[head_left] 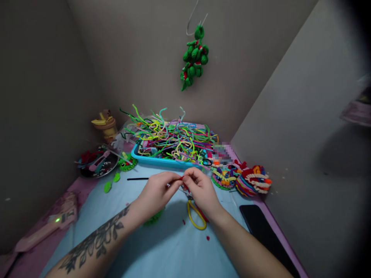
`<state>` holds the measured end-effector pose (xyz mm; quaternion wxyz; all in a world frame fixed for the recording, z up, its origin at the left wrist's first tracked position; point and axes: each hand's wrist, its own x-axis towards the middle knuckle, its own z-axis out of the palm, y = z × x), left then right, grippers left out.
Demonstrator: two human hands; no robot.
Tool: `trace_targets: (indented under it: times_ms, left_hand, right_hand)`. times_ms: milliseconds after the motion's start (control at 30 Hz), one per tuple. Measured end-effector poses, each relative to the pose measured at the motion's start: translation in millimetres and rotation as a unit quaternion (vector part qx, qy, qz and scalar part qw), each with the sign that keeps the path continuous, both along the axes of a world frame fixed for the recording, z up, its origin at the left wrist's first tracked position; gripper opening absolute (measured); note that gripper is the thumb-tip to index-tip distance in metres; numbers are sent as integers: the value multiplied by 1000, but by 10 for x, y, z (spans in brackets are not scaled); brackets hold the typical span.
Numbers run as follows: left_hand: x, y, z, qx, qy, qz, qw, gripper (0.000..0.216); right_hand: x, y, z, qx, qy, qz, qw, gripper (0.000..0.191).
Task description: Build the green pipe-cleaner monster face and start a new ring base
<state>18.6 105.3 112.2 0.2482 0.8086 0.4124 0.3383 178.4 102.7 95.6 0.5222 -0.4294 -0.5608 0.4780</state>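
My left hand (162, 188) and my right hand (201, 189) meet above the middle of the table, fingertips pinched together. Between them is a small red piece of pipe cleaner (181, 178), mostly covered by the fingers. Scissors with a yellow handle (197, 220) lie under my right hand, which hides part of them. A black pipe cleaner (137, 178) pokes out to the left of my left hand. Below my left wrist, a green fuzzy piece (155, 218) is partly hidden. Small red scraps (208, 238) lie on the blue cloth (171, 251).
Behind the hands stands a blue tray (162, 161) heaped with colourful pipe cleaners. Finished fuzzy figures (252, 180) sit at the right, above a dark phone (261, 227). A glue gun (55, 224) and a metal bowl (100, 173) are on the left. Green ornaments (194, 58) hang on the wall.
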Motion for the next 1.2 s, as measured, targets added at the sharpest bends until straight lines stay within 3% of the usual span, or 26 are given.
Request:
trace_targets:
  times_ms: [67,200,333,433,533,700,767,867,933,1000,1100,1200]
  left_hand:
    - [-1,14,85,-197,-87,-35,976,25]
    - [-41,75,103,-422,-199,-111,878,31]
    - [-52,111,19,-521,-280,-114,798,28]
    - [-31,110,-1,-511,-311,-106,795,25]
    - [-3,95,19,-462,-335,-89,816,24]
    - [32,52,54,-349,-315,-32,882,25]
    - [35,30,47,-261,-260,4,930,22]
    - [20,6,-13,-40,-127,60,989,16]
    - [-2,9,-84,132,-33,72,988,13]
    - [-28,26,-160,260,44,74,962,13]
    - [-60,56,-243,346,112,61,929,17]
    - [-66,56,-266,376,144,30,915,21]
  right_hand:
    - [59,22,30,43,-29,18,998,15]
    - [139,42,66,113,-77,56,989,12]
    - [135,26,59,129,-80,84,985,12]
    - [95,13,46,74,-5,119,990,11]
    - [48,0,45,38,56,90,994,12]
    - [-5,-57,82,28,16,-28,999,8]
    - [-22,-88,95,10,3,-48,999,8]
    - [-49,-111,84,-28,7,-41,999,8]
    - [-67,-104,54,-52,22,-36,998,9]
    - [-86,-85,17,-67,46,-33,996,10]
    - [-111,-54,-29,-86,94,-15,992,14]
    - [-124,-33,-57,-100,143,3,985,18]
